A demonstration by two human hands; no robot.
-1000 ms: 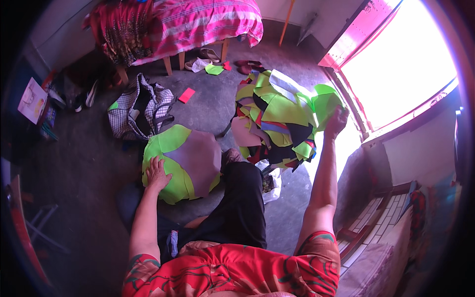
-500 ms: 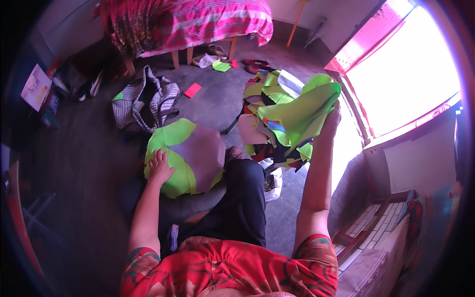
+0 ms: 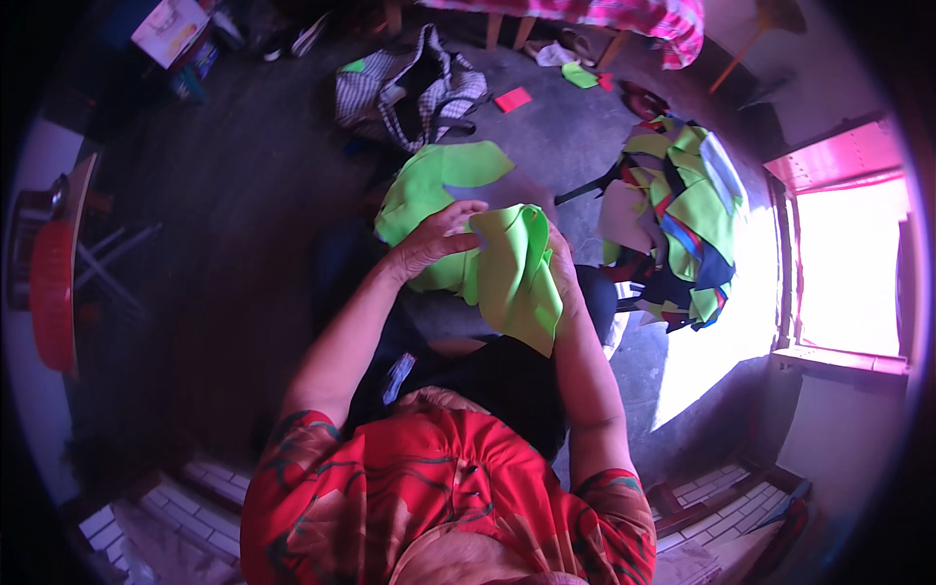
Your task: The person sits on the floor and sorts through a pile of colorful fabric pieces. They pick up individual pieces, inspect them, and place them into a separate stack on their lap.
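Note:
Bright green fabric pieces (image 3: pixel 517 278), curled and folded together, hang in front of my lap. My right hand (image 3: pixel 563 263) grips them along their right side, with its fingers partly hidden behind the cloth. Just left of them is my left hand (image 3: pixel 436 241), fingers apart and curved, the thumb close to the cloth's edge; whether it touches is hard to tell. Beneath and beyond both hands lies a flat layer of green pieces (image 3: pixel 444 166) with a greyish one beside it, partly covered by what I hold.
A heap of green, grey, red and dark cut pieces (image 3: pixel 673 210) stands to the right, near the bright doorway (image 3: pixel 848 273). Farther off lie a checked bag (image 3: pixel 409 93), a red scrap (image 3: pixel 512 99) and a green scrap (image 3: pixel 579 75). A red item (image 3: pixel 52 292) is at far left.
My right hand has brought green pieces from the heap in to the middle. My left hand has lifted off the flat layer toward them. The view has swung left and down.

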